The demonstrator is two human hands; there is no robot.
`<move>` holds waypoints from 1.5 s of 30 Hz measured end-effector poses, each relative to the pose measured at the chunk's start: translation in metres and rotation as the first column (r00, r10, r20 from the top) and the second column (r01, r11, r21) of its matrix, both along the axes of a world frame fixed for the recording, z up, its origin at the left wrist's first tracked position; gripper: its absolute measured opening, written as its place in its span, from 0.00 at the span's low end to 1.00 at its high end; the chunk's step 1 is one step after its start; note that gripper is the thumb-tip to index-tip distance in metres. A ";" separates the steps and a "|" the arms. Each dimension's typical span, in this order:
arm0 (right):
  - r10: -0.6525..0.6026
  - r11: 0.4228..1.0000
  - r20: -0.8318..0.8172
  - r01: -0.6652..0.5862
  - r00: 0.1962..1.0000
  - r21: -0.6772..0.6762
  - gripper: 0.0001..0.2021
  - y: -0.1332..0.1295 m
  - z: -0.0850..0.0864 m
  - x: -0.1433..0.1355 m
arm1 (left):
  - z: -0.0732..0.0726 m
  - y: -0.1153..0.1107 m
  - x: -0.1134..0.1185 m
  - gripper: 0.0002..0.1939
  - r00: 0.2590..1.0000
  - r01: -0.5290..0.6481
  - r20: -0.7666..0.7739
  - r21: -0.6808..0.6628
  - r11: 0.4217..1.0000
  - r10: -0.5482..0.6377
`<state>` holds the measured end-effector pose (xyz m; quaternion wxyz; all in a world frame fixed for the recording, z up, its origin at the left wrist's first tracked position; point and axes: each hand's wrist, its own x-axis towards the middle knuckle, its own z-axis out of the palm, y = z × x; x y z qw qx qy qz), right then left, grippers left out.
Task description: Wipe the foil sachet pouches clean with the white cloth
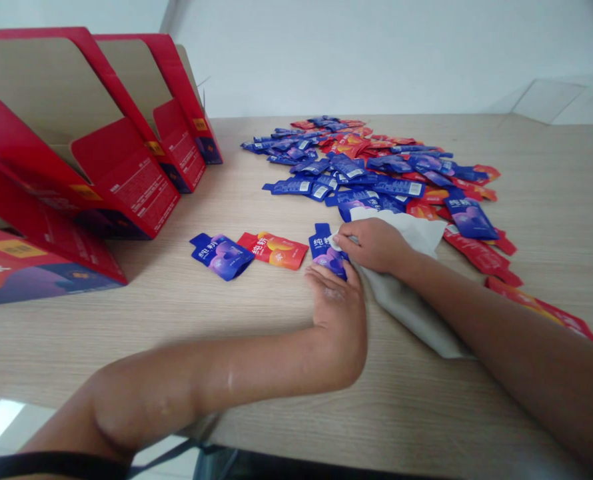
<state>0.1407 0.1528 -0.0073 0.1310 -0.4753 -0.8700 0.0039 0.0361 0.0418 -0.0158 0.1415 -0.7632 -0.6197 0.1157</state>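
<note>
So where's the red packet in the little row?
In the head view, the red packet lies left of the left hand, between the left blue packet and the right blue packet.

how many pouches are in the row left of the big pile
3. Blue pouch at the left end, red pouch in the middle, second blue pouch at the right end, partly covered by both hands. Any under the hands or white cloth would be hidden.

On the bench (186, 320), boxes (141, 180) stand left of the left grip (339, 303); two pouches (224, 257) lie nearer it, a pouch heap (349, 167) beyond.
</note>
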 end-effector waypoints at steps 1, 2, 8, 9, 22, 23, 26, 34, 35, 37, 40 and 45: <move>0.003 1.000 -0.011 -0.003 1.000 0.010 0.20 0.000 0.000 0.000 | 0.000 0.000 0.000 0.26 1.000 -0.002 0.008 0.001 1.000 0.002; 0.010 1.000 -0.031 -0.009 0.999 0.017 0.20 -0.001 0.000 0.000 | 0.000 0.000 0.000 0.25 1.000 -0.002 0.019 0.001 1.000 0.002; 0.172 0.985 -0.177 -0.173 0.969 0.014 0.18 -0.008 0.002 -0.001 | 0.002 0.000 0.000 0.26 0.999 0.006 0.051 0.003 1.000 -0.006; 0.221 0.974 -0.177 -0.225 0.959 0.001 0.18 -0.009 0.003 -0.002 | 0.002 0.000 0.000 0.25 0.999 0.006 0.052 0.007 1.000 -0.007; 0.181 0.979 -0.089 -0.188 0.979 -0.080 0.19 -0.008 0.005 -0.005 | 0.003 -0.001 -0.001 0.24 0.985 -0.016 0.171 0.026 1.000 0.012; 0.169 0.982 -0.083 -0.175 0.982 -0.073 0.20 -0.007 0.005 -0.005 | 0.003 -0.001 -0.001 0.24 0.986 -0.015 0.168 0.022 1.000 0.011; 0.134 0.989 -0.075 -0.138 0.988 -0.054 0.19 -0.006 0.005 -0.004 | 0.002 -0.001 -0.001 0.25 0.994 -0.003 0.110 0.007 1.000 0.002; 0.079 0.995 -0.054 -0.082 0.995 -0.059 0.20 -0.004 0.005 -0.004 | 0.001 -0.001 0.000 0.24 0.985 -0.012 0.175 0.022 1.000 0.008; 0.075 0.995 -0.051 -0.078 0.996 -0.057 0.20 -0.004 0.005 -0.004 | 0.001 -0.001 -0.001 0.24 0.982 -0.015 0.189 0.022 1.000 0.011; 0.068 0.996 -0.046 -0.070 0.997 -0.054 0.20 -0.003 0.005 -0.003 | 0.001 -0.002 -0.001 0.24 0.979 -0.019 0.203 0.023 1.000 0.014; 0.064 0.996 -0.041 -0.066 0.997 -0.052 0.20 -0.002 0.004 -0.003 | 0.002 -0.002 -0.001 0.25 0.986 -0.009 0.168 0.029 1.000 0.004; 0.050 0.998 -0.022 -0.051 0.998 -0.038 0.21 -0.001 0.003 -0.003 | 0.001 -0.001 -0.001 0.25 0.988 -0.011 0.155 0.019 1.000 0.008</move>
